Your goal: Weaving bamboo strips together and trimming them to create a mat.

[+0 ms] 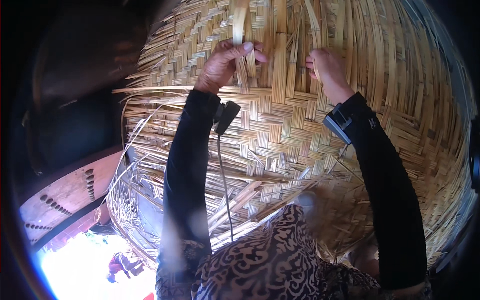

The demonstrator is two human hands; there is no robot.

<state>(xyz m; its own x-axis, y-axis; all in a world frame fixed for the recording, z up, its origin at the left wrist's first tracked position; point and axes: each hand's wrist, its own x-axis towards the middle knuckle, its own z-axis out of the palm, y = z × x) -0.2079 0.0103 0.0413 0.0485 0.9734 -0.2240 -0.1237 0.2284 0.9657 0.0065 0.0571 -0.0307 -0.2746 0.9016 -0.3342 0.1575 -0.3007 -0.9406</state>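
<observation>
Item, woven mat (pixel 287 120), straw-coloured, split strips; it spreads before both hands and fills most of my head view, a close over-and-under weave at its middle, with loose strip ends (pixel 235 202) at the lower left.

Item, left hand (pixel 218 65); thumb laid across a pale strip (pixel 239 22), fingers behind, a pinch as I read it; the strip's long axis runs up and down my view, the greater length above the thumb, a short tail below.

Item, right hand (pixel 330 74); fingers curled inward; a narrow strip (pixel 314 22) slants down to them, lengthwise to my view; whether they are clamped on it I cannot tell.

Item, upright strips (pixel 280 70), standing between the two hands, apart from both; they lie rightward of the left fingertips and leftward of the right; below the hands, crosswise strips (pixel 160 90) run at about a right angle to them.

Relation of note: the pale strip is the left hand's, well apart from the right; the narrow strip is nearer the right.

Item, left wrist device (pixel 228 117), black, trailing a cable (pixel 223 170); right wrist device (pixel 338 125), similar.
</observation>
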